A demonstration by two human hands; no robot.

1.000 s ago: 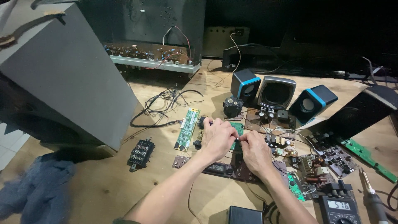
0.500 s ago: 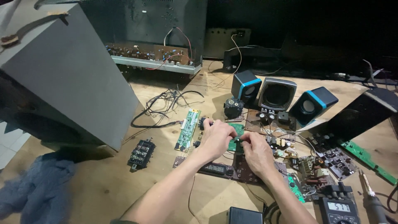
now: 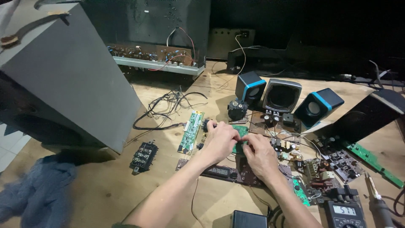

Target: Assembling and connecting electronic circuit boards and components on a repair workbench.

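Green board (image 3: 240,134) pinched by both hands, speakers (image 3: 282,95) behind, loose boards (image 3: 192,130) around

Single head view — looks down, forward over wooden bench (image 3: 105,185) — hands close, centre-low.

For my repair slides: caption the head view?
Both hands, left hand and right hand, pinch a small green circuit board above a cluttered wooden workbench.

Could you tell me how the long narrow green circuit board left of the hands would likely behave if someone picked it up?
The long green circuit board looks thin and flat, so it is probably light and fairly stiff, perhaps flexing slightly along its length. Lying flat on the wooden table, it should slide rather than roll. Its small mounted parts suggest gripping it by the edges.
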